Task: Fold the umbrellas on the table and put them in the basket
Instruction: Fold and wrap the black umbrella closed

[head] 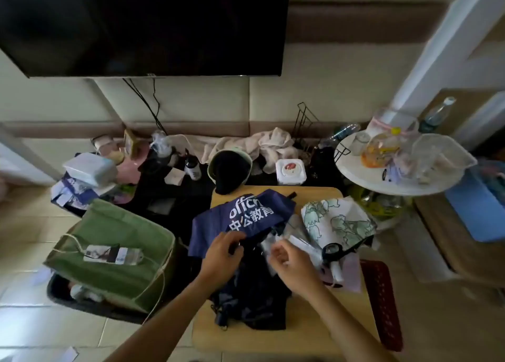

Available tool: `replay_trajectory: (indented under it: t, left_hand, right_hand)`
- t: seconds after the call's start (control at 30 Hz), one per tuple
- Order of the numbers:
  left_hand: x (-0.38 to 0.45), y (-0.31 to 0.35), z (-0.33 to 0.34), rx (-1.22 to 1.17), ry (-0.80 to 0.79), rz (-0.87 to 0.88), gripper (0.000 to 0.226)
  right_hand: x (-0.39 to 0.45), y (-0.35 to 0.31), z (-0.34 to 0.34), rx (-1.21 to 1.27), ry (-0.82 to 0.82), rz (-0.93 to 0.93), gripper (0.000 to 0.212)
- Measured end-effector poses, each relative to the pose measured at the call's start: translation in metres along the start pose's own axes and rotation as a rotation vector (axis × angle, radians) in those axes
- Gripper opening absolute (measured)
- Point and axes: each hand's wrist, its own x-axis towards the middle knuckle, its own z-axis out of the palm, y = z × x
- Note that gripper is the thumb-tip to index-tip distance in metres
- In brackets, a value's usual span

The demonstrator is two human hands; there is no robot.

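Head view: the navy umbrella [246,219] is lying half-collapsed on the worktop [314,334], its printed canopy spreading far and left. The left hand [222,255] is pinching the canopy's near edge, grip narrow on cloth. The right hand [289,263] is curling around something pale; what it holds cannot be told. The cloth is probably light, limp and slippery; ribs or shaft would offer firmer hold. The green basket [114,255] is standing left, near.

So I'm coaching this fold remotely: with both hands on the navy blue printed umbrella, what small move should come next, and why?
Probably gather the loose canopy toward the shaft. The navy blue printed umbrella lies spread and unrolled on the wooden table; the left hand pinches its edge, and the right hand is beside it. The green fabric basket can wait.
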Motion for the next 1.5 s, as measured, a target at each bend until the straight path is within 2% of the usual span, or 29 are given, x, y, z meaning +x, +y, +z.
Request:
replay_trajectory:
  t: [0.07,0.13,0.2,0.3,0.4,0.43,0.53,0.67,0.73,1.0,1.27,1.4,1.5]
  left_hand:
    - [0.011,-0.039,0.052,0.155,0.001,-0.014,0.048]
    - [0.024,-0.074,0.101,0.208,-0.001,-0.013,0.062]
    - [0.041,-0.098,0.135,0.199,0.054,0.029,0.054]
    - [0.065,-0.137,0.171,0.183,0.261,0.182,0.032]
    - [0.074,-0.152,0.187,0.188,0.436,0.337,0.031]
    - [0.075,-0.155,0.190,0.201,0.450,0.367,0.032]
    - [0.069,-0.155,0.196,0.304,0.431,0.362,0.038]
    - [0.058,-0.156,0.204,0.407,0.376,0.423,0.046]
    - [0.058,-0.157,0.206,0.427,0.397,0.416,0.047]
    - [0.060,-0.155,0.218,0.555,0.487,0.358,0.042]
    - [0.058,-0.162,0.215,0.480,0.506,0.384,0.041]
    - [0.043,-0.163,0.209,0.457,0.461,0.374,0.056]
    - [0.004,-0.162,0.214,0.549,0.501,0.340,0.070]
  right_hand:
    - [0.025,0.042,0.030,-0.017,0.021,-0.035,0.016]
    - [0.053,0.082,0.060,-0.070,0.004,-0.091,0.023]
    - [0.081,0.117,0.088,-0.153,0.011,-0.178,0.033]
    - [0.118,0.150,0.115,-0.324,0.037,-0.338,0.050]
    - [0.134,0.160,0.121,-0.462,-0.035,-0.439,0.039]
    - [0.138,0.162,0.121,-0.485,-0.049,-0.479,0.034]
    - [0.135,0.163,0.116,-0.515,-0.098,-0.525,0.028]
    - [0.125,0.174,0.112,-0.548,-0.093,-0.601,0.026]
    - [0.124,0.178,0.117,-0.541,-0.072,-0.633,0.026]
    - [0.136,0.180,0.150,-0.658,0.086,-0.628,0.033]
    - [0.136,0.178,0.167,-0.708,0.128,-0.524,0.039]
    - [0.126,0.186,0.168,-0.551,0.150,-0.471,0.042]
    - [0.096,0.200,0.166,-0.448,0.294,-0.535,0.046]
